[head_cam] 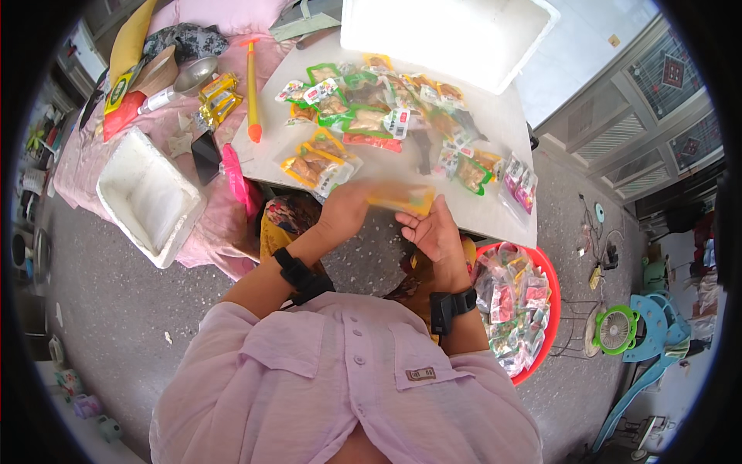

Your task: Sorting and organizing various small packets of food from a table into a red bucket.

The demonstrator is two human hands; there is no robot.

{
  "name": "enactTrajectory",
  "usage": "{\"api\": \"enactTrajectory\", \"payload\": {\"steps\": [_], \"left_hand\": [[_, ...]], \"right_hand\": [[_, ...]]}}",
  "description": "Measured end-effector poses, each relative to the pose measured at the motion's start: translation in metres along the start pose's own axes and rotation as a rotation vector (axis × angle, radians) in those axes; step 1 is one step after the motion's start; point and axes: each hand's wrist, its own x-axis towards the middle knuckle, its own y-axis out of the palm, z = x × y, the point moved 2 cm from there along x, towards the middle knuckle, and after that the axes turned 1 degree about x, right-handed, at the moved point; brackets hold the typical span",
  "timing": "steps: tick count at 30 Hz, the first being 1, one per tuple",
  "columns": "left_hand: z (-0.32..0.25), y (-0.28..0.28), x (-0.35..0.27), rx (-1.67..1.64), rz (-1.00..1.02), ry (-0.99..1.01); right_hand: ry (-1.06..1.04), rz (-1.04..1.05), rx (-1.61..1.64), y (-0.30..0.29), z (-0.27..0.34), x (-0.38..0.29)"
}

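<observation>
A yellow-edged plastic food packet [400, 197], blurred by motion, is held up over the table's near edge. My left hand [348, 209] grips its left end, the fingertips smeared by motion. At the packet's right end is my right hand [432, 232], palm turned up and fingers partly curled; whether they grip it is unclear. Just beyond my left hand lie yellow-edged packets [319, 159] of brownish food. Farther back, green-edged packets [368, 119] and others form a loose heap. Purple-pink packets [519, 182] lie by the table's right edge.
A white foam box [446, 40] stands on the table's far side. A red tub [553, 316] full of packets sits at lower right. To the left, pink cloth holds another foam box [151, 197], a black phone [206, 158] and a metal bowl [196, 75]. A yellow-orange stick [252, 90] lies nearby.
</observation>
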Motion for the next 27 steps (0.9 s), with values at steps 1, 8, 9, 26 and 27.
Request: {"api": "enactTrajectory", "payload": {"steps": [1, 8, 9, 26, 27], "left_hand": [[-0.001, -0.004, 0.002, 0.001, 0.003, -0.003], [-0.003, -0.011, 0.0, 0.29, -0.08, 0.233], [0.003, -0.009, -0.002, 0.352, -0.109, 0.153], [0.041, -0.001, -0.003, 0.221, 0.037, -0.341], [0.041, -0.002, -0.003, 0.191, 0.042, -0.37]], "right_hand": [[0.003, -0.001, 0.003, 0.002, 0.001, -0.001], [-0.204, -0.05, -0.023, -0.015, -0.009, 0.007], [-0.298, -0.092, -0.026, -0.016, -0.01, 0.009], [-0.236, -0.095, 0.043, -0.034, -0.041, 0.025], [-0.239, -0.053, 0.036, -0.031, -0.041, 0.027]]}}
